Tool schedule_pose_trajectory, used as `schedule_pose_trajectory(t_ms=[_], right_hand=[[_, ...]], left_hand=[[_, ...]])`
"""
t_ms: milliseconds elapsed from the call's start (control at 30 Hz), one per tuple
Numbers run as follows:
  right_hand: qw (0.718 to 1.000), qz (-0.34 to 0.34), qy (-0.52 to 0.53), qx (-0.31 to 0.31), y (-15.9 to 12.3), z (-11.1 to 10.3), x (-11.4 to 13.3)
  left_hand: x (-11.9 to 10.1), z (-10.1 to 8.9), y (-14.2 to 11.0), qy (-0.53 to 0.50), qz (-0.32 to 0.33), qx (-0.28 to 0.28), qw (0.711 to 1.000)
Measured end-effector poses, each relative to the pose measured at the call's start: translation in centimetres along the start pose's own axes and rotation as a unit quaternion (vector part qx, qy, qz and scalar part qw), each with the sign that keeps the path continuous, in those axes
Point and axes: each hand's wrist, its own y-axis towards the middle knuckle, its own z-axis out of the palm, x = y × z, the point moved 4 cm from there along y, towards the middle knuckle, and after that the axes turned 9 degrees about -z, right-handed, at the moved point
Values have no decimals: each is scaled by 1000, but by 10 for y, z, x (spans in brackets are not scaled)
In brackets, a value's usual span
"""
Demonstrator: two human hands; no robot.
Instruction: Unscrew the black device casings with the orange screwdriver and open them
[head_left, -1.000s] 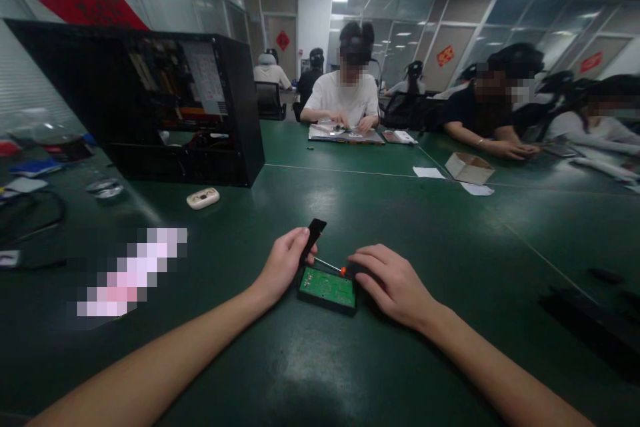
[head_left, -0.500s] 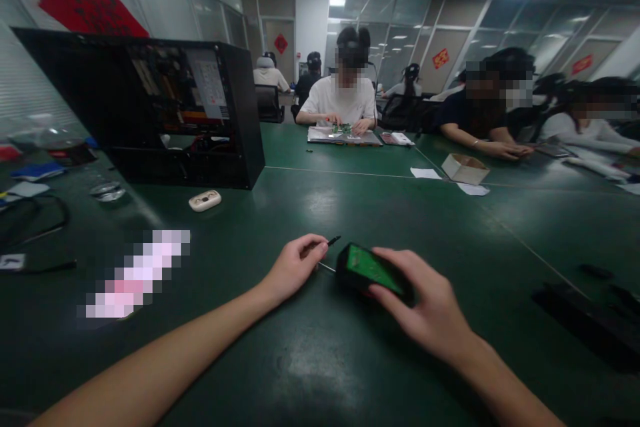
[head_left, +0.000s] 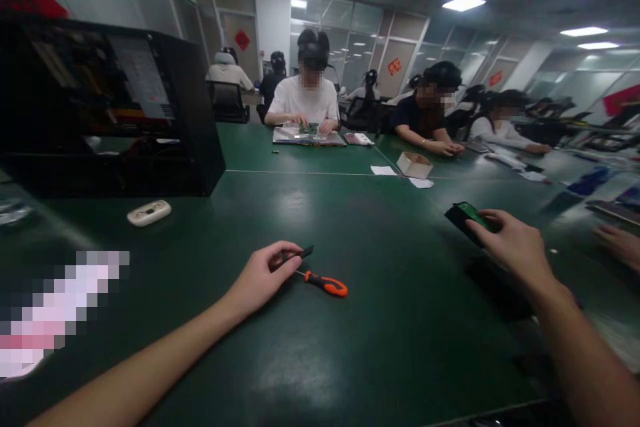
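My left hand [head_left: 265, 275] rests low over the green table, its thumb and fingers closed on a thin flat black piece [head_left: 307, 251]. Just beside those fingertips lies a screwdriver [head_left: 327, 283] with an orange and black handle; part of its shaft is hidden near the hand. Out to the right, my right hand [head_left: 515, 247] grips a black casing with a green circuit board [head_left: 467, 217] in its open face. It is held above the table, tilted, with the board side up.
An open black computer case [head_left: 190, 107] stands at the left, with a cream earbud case [head_left: 149, 213] before it. Farther back are a small box [head_left: 415, 165] and paper [head_left: 383, 171]. Dark parts [head_left: 500, 287] lie below my right hand. Co-workers sit opposite; another person's hand [head_left: 620, 243] shows at right.
My right hand has carried the black casing away to the right, exposing the screwdriver's handle on the table. The left hand keeps the black piece. The view has turned right.
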Motion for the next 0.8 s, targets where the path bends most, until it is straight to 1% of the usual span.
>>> schedule_pose_trajectory(t_ms=[100,200,333,433,567,667,733,800], right_hand=[[1000,-16,-4,6,0,9,-4],[999,-34,-14,31,0,24,-4],[995,-43,-35,77,-1,43,-4],[993,-53,-45,96,-3,52,-4],[992,-65,-49,92,-4,53,-6],[993,-81,-49,73,-5,49,-4],[993,-102,-53,39,-9,41,5],[988,-144,-53,3,-18,30,28]], left_hand=[[-1,0,-1,13,-1,-1,1000],[0,0,-2,25,-5,3,1000],[-3,1,-2,42,5,21,999],[-7,2,-4,44,9,28,999],[-8,4,-6,43,16,29,999],[-7,4,-7,43,20,25,999],[-7,5,-7,42,18,27,999],[-7,6,-9,46,12,36,998]])
